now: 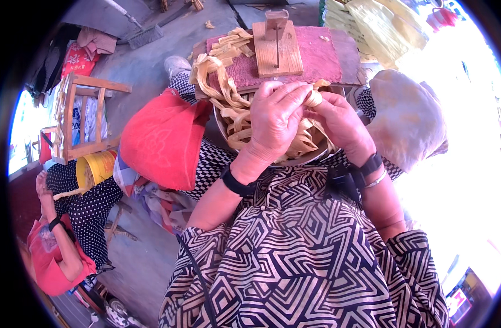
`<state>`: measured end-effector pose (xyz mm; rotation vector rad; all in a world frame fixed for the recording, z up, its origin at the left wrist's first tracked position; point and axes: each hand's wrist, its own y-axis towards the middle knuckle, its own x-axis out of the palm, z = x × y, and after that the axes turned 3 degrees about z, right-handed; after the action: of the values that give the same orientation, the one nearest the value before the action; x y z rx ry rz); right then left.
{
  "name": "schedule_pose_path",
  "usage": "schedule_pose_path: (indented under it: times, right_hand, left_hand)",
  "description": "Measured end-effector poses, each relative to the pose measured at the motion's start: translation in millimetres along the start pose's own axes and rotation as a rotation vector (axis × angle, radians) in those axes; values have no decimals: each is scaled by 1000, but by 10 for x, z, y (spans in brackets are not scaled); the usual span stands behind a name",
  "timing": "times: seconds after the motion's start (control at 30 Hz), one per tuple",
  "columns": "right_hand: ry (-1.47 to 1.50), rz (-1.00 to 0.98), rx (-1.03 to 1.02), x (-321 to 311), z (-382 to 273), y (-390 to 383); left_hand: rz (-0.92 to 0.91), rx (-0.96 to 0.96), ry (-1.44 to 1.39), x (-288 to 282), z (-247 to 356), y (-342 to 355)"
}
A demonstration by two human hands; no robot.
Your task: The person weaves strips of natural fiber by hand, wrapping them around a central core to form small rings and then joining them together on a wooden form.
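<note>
My left hand [275, 117] and my right hand [341, 120] are close together over a metal basin in my lap. Between their fingertips they pinch a pale tan strip [314, 99], folded or rolled into a small knot-like bundle. Both sets of fingers are closed on it. Below them, the basin [299, 163] holds a heap of similar loose strips [240, 130], some looping over its left rim. What the strips are made of cannot be told for sure. My left fingertips partly hide behind the hand.
Ahead, a board with a pink cloth [321, 54] carries a wooden block [264, 49] with an upright metal piece [277, 24], beside more cut strips [231, 45]. Red cloth [163, 139] covers my left knee, pale cloth [406, 117] my right. Another person [59, 240] sits left, near a yellow bucket [94, 168].
</note>
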<state>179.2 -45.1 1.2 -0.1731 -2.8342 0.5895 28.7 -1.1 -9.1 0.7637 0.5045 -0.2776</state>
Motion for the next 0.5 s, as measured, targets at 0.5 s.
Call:
schedule_pose_path:
  times: [0.5]
  right_hand:
    - [-362,402,-756,117,-11,9]
  left_hand:
    - [-82,-667,-488,12,95,116]
